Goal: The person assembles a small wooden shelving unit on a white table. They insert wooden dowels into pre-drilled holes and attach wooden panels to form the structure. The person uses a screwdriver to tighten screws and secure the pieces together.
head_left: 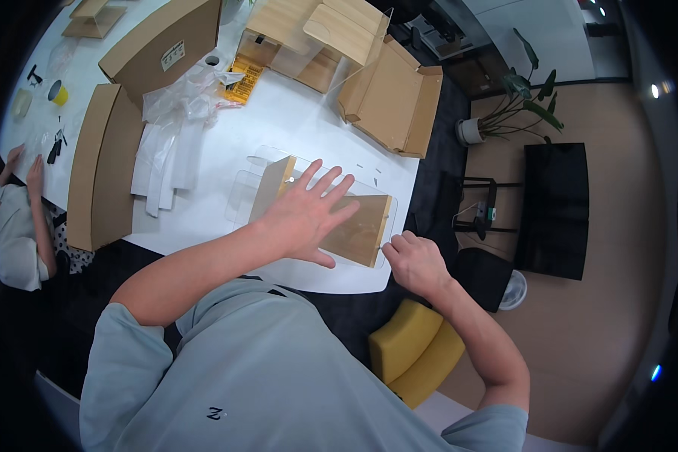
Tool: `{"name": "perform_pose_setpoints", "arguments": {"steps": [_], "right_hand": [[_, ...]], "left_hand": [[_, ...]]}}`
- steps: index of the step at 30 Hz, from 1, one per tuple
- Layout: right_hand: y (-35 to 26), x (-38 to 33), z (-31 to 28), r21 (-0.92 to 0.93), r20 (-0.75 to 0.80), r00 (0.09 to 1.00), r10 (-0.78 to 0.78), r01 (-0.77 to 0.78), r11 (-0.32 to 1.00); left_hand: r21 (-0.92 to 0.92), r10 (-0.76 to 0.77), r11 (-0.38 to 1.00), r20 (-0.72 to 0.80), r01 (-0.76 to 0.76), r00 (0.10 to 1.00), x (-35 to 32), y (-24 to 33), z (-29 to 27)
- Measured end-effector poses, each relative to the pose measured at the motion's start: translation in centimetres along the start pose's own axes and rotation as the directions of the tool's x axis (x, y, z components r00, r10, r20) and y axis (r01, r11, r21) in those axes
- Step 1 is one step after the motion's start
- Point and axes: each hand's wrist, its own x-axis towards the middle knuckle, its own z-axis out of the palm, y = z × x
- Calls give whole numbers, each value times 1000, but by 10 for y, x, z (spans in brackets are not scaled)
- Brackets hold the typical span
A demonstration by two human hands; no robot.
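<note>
My left hand (303, 217) is spread flat, fingers apart, over a partly built piece of wooden boards and clear plastic panels. One light wooden board (273, 183) stands up beyond its wrist, and another wooden board (363, 235) lies under and to the right of its fingers. A clear rounded panel (241, 194) shows to the left. Whether the palm presses on a panel is hard to tell. My right hand (418, 262) is closed at the right end of the right-hand board, fingertips pinched beside its edge. What they pinch is hidden.
On the white table (226, 222) lie crumpled plastic wrap (177, 120), an orange packet (243, 81) and open cardboard boxes (388, 98). A finished-looking wood-and-clear-plastic unit (316, 41) stands at the back. Another person (22, 226) works at far left. A yellow chair (414, 350) is near my right arm.
</note>
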Motion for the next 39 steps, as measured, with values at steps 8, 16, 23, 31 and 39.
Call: {"name": "perform_pose_setpoints", "arguments": {"steps": [8, 16, 23, 31, 39], "right_hand": [[6, 17, -15, -153, 114, 963, -245, 260, 953], [-14, 17, 5, 210, 263, 898, 354, -411, 887], [-20, 26, 9, 503, 831, 266, 488, -734, -456], [-19, 18, -2, 563, 521, 602, 604, -775, 287], [-41, -3, 5, 682, 221, 645, 732, -638, 356]], "left_hand": [[12, 5, 1000, -1, -5, 1000, 0, -1, -1], [26, 1, 1000, 11, -1, 1000, -1, 0, -2], [16, -11, 1000, 46, 10, 999, 0, 2, -5], [3, 1, 1000, 14, -1, 1000, 2, -1, 2], [8, -4, 1000, 18, 4, 1000, 2, 2, 0]]}}
